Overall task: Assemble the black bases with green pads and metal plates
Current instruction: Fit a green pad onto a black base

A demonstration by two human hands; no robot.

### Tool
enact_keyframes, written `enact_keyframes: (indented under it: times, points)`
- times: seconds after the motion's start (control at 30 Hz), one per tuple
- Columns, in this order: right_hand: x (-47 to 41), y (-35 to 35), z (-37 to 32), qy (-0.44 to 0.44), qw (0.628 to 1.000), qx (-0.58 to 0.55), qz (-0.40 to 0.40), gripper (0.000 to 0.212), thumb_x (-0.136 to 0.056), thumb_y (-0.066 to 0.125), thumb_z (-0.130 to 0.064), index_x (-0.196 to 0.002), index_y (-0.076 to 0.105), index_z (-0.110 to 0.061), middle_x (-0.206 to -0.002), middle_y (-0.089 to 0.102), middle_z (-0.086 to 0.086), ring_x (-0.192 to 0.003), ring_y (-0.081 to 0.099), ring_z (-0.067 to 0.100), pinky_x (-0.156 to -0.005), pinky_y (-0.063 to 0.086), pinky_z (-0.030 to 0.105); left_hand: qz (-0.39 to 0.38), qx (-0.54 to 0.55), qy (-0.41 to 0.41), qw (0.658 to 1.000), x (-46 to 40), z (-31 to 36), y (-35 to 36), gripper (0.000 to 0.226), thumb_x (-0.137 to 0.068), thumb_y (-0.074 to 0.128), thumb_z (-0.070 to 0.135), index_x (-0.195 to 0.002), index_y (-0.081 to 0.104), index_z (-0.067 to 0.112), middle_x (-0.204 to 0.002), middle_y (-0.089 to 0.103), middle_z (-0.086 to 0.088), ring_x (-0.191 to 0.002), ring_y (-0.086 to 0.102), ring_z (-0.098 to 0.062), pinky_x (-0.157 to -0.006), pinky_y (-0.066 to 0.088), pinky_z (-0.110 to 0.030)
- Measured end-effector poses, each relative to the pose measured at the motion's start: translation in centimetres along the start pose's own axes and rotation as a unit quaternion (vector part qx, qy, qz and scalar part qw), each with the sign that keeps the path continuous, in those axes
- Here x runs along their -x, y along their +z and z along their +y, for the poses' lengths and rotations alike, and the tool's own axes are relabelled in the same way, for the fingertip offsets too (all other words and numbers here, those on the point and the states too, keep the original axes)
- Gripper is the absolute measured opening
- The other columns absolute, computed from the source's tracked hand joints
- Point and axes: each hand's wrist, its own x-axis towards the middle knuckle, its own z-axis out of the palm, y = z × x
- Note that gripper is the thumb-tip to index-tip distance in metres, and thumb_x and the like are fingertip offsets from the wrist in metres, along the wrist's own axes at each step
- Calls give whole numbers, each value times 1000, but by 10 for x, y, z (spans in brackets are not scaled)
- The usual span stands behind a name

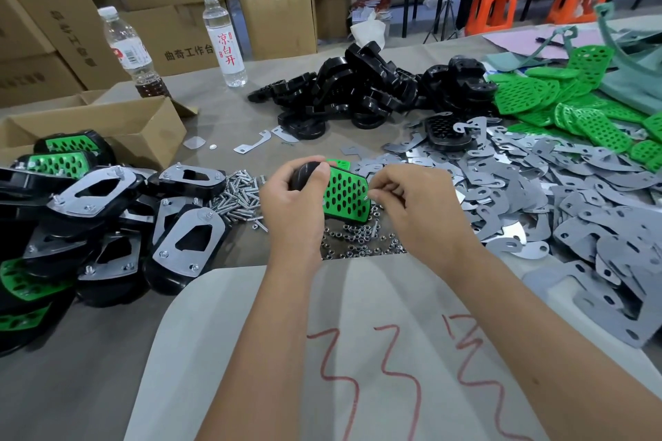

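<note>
My left hand point(292, 202) grips a black base point(304, 174) that carries a green perforated pad point(345, 197), tilted up over the table's middle. My right hand point(404, 197) pinches something small and metallic, likely a screw, at the pad's right edge. Under the hands lie loose nuts point(358, 238), and a heap of screws point(238, 197) sits to the left. Black bases point(358, 89) are piled at the back, green pads point(573, 107) at the far right, and grey metal plates point(537, 186) spread over the right side.
Finished assemblies point(107, 225) are stacked at the left beside an open cardboard box point(118, 125). Two water bottles point(224, 39) stand at the back in front of stacked cartons. A white sheet with red marks point(358, 351) covers the near edge. Orange stools stand beyond the table.
</note>
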Motion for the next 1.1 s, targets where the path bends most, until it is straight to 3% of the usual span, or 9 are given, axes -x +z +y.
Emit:
enact_keyframes:
  times: [0.13, 0.3, 0.47, 0.57, 0.67, 0.77, 0.9, 1.0, 1.1]
  points:
    - [-1, -2, 7, 74, 995, -69, 3, 11, -87, 80, -5, -79, 75, -11, -63, 62, -18, -60, 57, 1, -62, 44, 15, 1, 7, -14, 1000, 0, -1, 1, 10, -78, 71, 23, -85, 78, 20, -90, 77, -3, -79, 65, -8, -73, 52, -27]
    - [-2, -10, 2, -39, 993, 70, -82, 17, -93, 72, -7, -78, 65, -7, -70, 59, -4, -69, 55, 20, -67, 45, 38, 0, -17, -22, 1000, 2, -6, 3, 5, -82, 73, 17, -83, 78, 19, -88, 74, -5, -79, 63, -13, -76, 53, -33]
    - [-1, -7, 8, 70, 996, -31, -48, 15, -92, 75, -10, -79, 70, -12, -65, 68, -1, -62, 59, 15, -64, 50, 32, 19, -15, -16, 1000, 0, -8, 4, 19, -86, 73, 11, -75, 78, 24, -83, 74, 0, -74, 62, -9, -68, 51, -25]
    - [-1, -6, 10, 58, 996, -4, -67, 14, -93, 74, -10, -81, 68, -10, -69, 67, 0, -67, 61, 17, -69, 52, 39, 16, -7, -22, 1000, 2, -8, 7, 33, -90, 72, 3, -68, 78, 27, -75, 72, 5, -69, 61, -8, -65, 52, -23]
    - [-1, -3, 7, 17, 996, 45, -76, 14, -94, 72, -10, -82, 66, -7, -72, 63, 0, -71, 57, 20, -72, 49, 41, 4, 3, -21, 1000, 2, -7, 7, 31, -91, 69, -1, -72, 78, 23, -77, 75, 4, -71, 63, -8, -66, 53, -22]
    - [-1, -3, 7, 99, 992, -62, -41, 16, -91, 77, -9, -77, 68, -9, -68, 67, 4, -64, 64, 22, -64, 54, 37, -9, 18, -21, 1000, 1, -5, 6, 20, -92, 67, -3, -84, 76, 13, -83, 78, 2, -76, 68, -9, -74, 58, -28]
    - [-1, -4, 9, 187, 968, -159, -60, 19, -89, 80, -13, -75, 68, -10, -71, 71, 14, -60, 59, 21, -61, 54, 39, -15, 31, -25, 999, 6, -1, 7, 22, -93, 67, -3, -83, 76, 14, -93, 80, -9, -88, 71, -22, -93, 57, -55]
    - [-3, -9, 10, 268, 908, -319, -41, 29, -82, 85, -31, -79, 65, -11, -63, 64, 2, -51, 47, 9, -51, 41, 25, -23, 65, -47, 996, 6, 2, 7, 10, -97, 65, 2, -99, 74, 6, -102, 80, -9, -102, 73, -39, -96, 54, -67]
    - [-5, -15, 11, 309, 854, -404, -108, 50, -73, 81, -49, -100, 70, -8, -93, 72, 13, -62, 52, 13, -47, 37, 21, -29, 91, -63, 993, 7, 4, 8, 14, -99, 65, 6, -111, 72, 2, -110, 79, -11, -113, 68, -44, -99, 52, -67]
